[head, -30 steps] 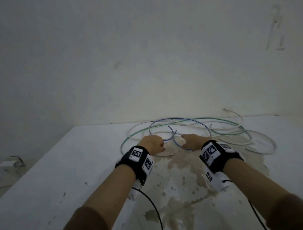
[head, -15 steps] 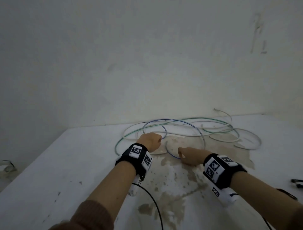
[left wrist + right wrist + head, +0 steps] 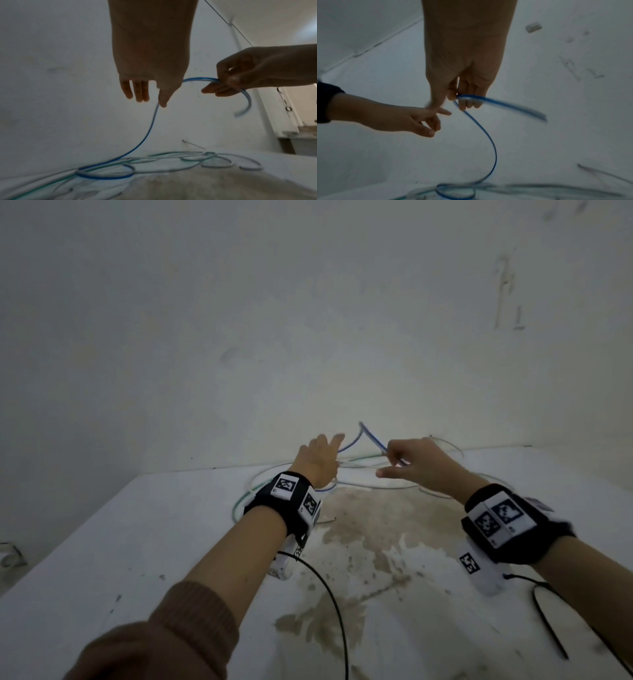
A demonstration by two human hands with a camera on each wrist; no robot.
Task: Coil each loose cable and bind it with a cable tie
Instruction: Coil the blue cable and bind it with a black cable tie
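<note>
A blue cable (image 3: 371, 438) (image 3: 147, 131) (image 3: 489, 138) rises off the white table (image 3: 120, 542) in an arc. My right hand (image 3: 407, 462) (image 3: 228, 83) (image 3: 462, 100) pinches it near its free end, which sticks out past the fingers. My left hand (image 3: 325, 455) (image 3: 145, 93) (image 3: 429, 121) hovers just left of the cable with fingers straight and spread, holding nothing. The rest of the blue cable lies looped on the table among green (image 3: 171, 155) and white cables (image 3: 221, 164). No cable tie shows.
A pale wall (image 3: 308, 320) stands right behind the cable pile. The table has a brown stained patch (image 3: 370, 542) in the middle. Thin black wrist-camera leads (image 3: 332, 604) trail over the table near me.
Both hands have lifted off the table. My right hand has raised the blue cable end into the air; my left hand has let go and opened beside it.
</note>
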